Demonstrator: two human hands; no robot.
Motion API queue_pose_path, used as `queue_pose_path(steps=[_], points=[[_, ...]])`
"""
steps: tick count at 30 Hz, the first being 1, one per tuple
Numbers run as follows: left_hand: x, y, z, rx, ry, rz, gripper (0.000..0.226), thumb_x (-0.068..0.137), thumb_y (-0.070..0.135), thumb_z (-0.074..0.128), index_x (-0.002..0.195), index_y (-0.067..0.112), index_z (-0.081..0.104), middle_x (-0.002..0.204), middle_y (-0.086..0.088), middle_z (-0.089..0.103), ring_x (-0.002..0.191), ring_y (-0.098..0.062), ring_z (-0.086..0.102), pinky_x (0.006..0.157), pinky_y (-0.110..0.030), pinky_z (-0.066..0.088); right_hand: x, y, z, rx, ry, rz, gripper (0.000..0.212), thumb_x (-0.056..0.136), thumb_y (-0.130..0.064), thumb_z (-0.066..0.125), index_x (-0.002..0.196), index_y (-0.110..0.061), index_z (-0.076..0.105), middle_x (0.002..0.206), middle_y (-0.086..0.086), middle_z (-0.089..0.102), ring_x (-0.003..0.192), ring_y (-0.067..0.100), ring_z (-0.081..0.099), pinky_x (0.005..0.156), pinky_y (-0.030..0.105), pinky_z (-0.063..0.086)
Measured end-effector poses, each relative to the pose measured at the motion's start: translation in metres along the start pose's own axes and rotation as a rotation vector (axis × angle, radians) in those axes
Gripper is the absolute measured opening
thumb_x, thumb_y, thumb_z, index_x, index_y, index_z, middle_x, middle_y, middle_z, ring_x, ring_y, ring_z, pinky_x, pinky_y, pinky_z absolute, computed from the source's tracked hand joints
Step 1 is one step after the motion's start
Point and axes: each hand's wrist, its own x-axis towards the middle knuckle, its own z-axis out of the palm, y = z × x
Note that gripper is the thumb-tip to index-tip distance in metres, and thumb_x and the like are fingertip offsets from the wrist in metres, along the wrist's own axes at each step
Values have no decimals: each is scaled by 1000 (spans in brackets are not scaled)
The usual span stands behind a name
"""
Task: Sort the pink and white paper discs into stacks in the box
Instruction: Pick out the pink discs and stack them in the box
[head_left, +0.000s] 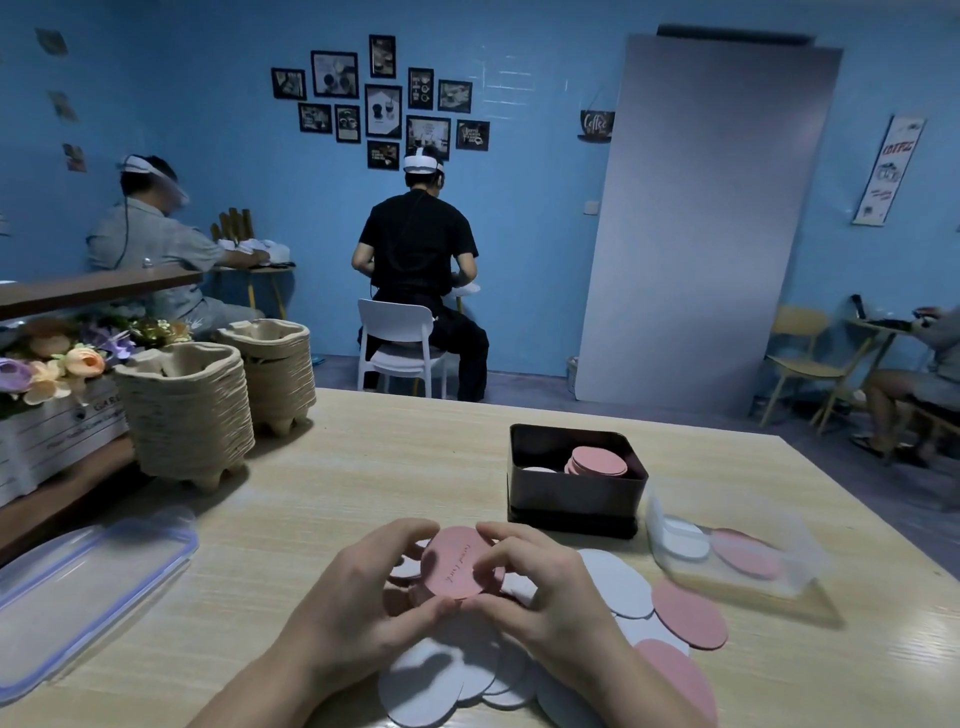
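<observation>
Head view: left hand (363, 587) and right hand (540, 587) pinch a pink disc (454, 564) at lower centre; the box (574, 499) holds one pink stack (597, 461), with many loose discs (613, 623) unsorted on the desk (363, 467).

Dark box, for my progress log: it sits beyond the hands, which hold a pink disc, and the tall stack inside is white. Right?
No: the head view shows the tall stack inside the dark box is pink, not white. The rest holds: the box sits beyond the left hand and right hand, which hold a pink disc.
</observation>
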Motion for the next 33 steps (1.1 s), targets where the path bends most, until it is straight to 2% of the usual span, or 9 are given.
queue_pose_path(steps=[5,10,14,17,21,25,28,30,33], points=[[1,4,1,-33,2,33,50,81,30,86,124,37,61,111,26,64,105,-2,64,67,-21,62,0,2,0,27,26,10,22,77,-36,87,86,-23,70,127,-11,66,132,-2,55,96,25,52],[1,4,1,66,-18,121,56,83,39,80,134,34,57,117,26,65,100,2,66,77,-16,55,1,2,1,49,22,7,23,76,-27,89,82,-27,66,128,-7,67,129,-1,57,95,28,55],[1,5,0,44,-3,118,57,82,39,81,133,37,55,118,30,61,100,2,64,73,-19,58,0,2,1,63,33,-10,22,77,-28,89,81,-26,67,129,-7,67,129,0,58,94,24,54],[3,6,-1,60,0,136,58,80,32,85,127,41,53,115,30,63,96,2,66,75,-14,54,1,1,0,92,21,-10,22,77,-30,88,82,-25,67,128,-11,66,130,-2,56,95,20,53],[4,6,0,84,-5,142,54,84,34,81,130,33,54,117,26,64,97,3,65,78,-9,49,6,1,-1,62,-21,-40,23,81,-31,86,87,-21,67,124,-18,64,136,-6,50,94,18,53],[6,4,3,107,18,138,53,86,41,74,133,33,51,119,20,65,99,6,63,76,-10,51,13,3,-3,29,-55,-53,21,83,-28,85,95,-19,69,124,-1,71,137,-11,45,93,20,55],[7,4,5,117,11,120,54,89,54,69,135,32,50,120,17,65,99,5,62,75,-8,49,14,3,-8,67,-102,-13,26,81,-29,87,99,-21,70,129,2,69,139,-10,43,95,22,56],[7,7,8,102,-4,113,54,91,61,64,135,35,50,121,22,62,100,5,62,75,-4,47,12,1,-14,78,-114,12,30,79,-30,88,100,-21,70,137,5,65,139,-9,43,95,17,54],[11,13,18,108,-36,115,54,87,56,68,134,45,45,125,31,57,100,3,62,77,-7,48,5,-2,-30,46,-98,31,33,76,-40,88,99,-23,70,139,4,64,134,-8,48,93,12,50]])
